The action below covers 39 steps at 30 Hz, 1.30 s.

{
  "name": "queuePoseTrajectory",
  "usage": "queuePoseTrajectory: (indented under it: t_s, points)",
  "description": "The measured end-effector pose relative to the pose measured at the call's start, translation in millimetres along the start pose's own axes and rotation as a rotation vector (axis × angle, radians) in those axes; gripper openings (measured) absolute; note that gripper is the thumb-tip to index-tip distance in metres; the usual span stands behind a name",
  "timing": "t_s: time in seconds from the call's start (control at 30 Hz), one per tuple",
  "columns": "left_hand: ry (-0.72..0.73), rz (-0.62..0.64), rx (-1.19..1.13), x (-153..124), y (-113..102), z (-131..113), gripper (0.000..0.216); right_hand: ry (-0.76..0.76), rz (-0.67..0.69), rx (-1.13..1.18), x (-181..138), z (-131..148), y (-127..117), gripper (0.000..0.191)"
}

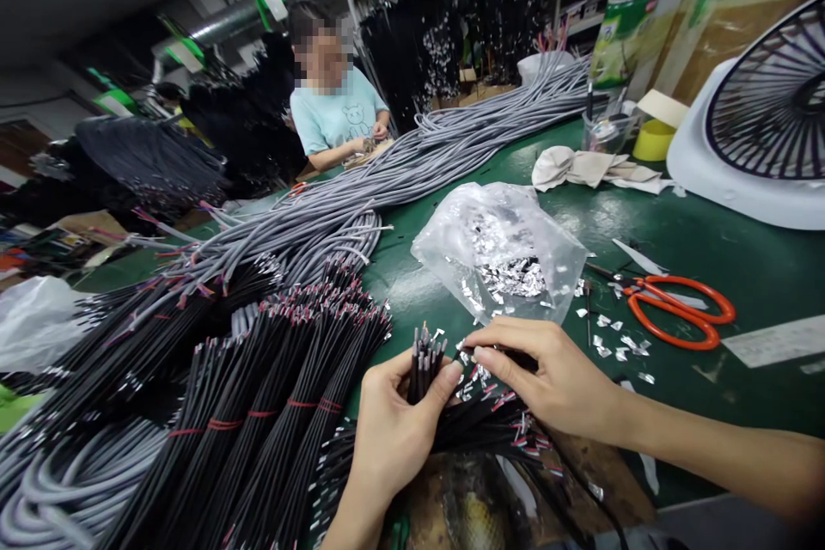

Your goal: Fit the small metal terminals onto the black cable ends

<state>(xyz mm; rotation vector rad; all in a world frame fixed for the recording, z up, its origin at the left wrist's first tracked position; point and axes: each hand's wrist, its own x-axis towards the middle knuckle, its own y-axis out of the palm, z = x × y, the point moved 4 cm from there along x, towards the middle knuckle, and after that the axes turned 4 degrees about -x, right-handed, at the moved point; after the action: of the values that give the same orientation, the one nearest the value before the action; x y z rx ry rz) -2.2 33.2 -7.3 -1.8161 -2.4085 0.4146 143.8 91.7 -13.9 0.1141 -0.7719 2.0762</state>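
My left hand (398,421) is wrapped round a small upright bundle of black cables (425,365) whose tips look silvery. Close beside it, my right hand (538,374) pinches the end of a single black cable (461,352), thumb against fingers. Under both hands lie more black cables (496,421) with red and white wire ends. Small silver foil pieces (477,378) are scattered between the hands. Just beyond them sits an open clear plastic bag (444,232) with many foil pieces inside.
Orange-handled scissors (676,309) lie at right, near a white fan (715,163). Tied black cable bundles (258,438) fill the left side. Long grey cables (412,163) cross the green table (400,275). Across it, a person in a light blue shirt (341,116) handles something small.
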Motion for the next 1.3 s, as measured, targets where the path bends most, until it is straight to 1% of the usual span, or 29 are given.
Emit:
queuePoseTrajectory:
  t_s: [0.13, 0.37, 0.6, 0.7, 0.77, 0.9, 1.0, 1.07, 1.1, 1.2, 1.3]
  points:
    - [0.02, -0.001, 0.033, 0.2, 0.5, -0.6, 0.016, 0.008, -0.007, -0.018, -0.5, 0.4, 0.1, 0.019]
    - [0.047, -0.023, 0.038, 1.9, 0.2, 6.0, 0.024, -0.011, -0.014, 0.011, 0.6, 2.4, 0.2, 0.018]
    - [0.049, -0.031, 0.05, 1.8, 0.2, 5.7, 0.025, -0.009, -0.004, -0.004, 1.5, 1.7, 0.4, 0.018]
    - [0.043, -0.007, 0.037, 1.6, -0.2, 5.9, 0.019, 0.001, -0.002, -0.004, 0.3, 0.8, -0.1, 0.019]
    - [0.006, 0.036, -0.024, 1.5, 0.5, 7.0, 0.018, 0.009, -0.006, 0.013, 0.3, 0.8, -1.1, 0.019]
    - [-0.064, 0.139, -0.149, 1.1, 4.0, 7.3, 0.02, 0.052, -0.044, 0.082, 3.1, 1.0, -5.3, 0.016]
    - [-0.061, 0.189, -0.147, 0.1, 6.0, 5.3, 0.025, 0.025, -0.044, 0.127, 4.5, 1.7, -5.8, 0.012]
    - [-0.038, 0.199, -0.095, -1.0, 6.5, 3.3, 0.028, -0.001, -0.04, 0.14, 4.1, 0.9, -4.5, 0.007]
    - [-0.025, 0.2, -0.061, -1.6, 6.8, 2.1, 0.028, 0.002, -0.033, 0.143, 3.7, -0.3, -3.3, 0.009]
    - [0.004, 0.189, 0.014, -2.7, 8.2, -1.0, 0.022, 0.065, 0.021, 0.165, 2.8, -4.7, 2.1, 0.013]
    - [0.029, 0.15, 0.01, -1.7, 9.1, -1.9, 0.017, 0.125, 0.078, 0.185, 2.4, -5.3, 6.6, 0.014]
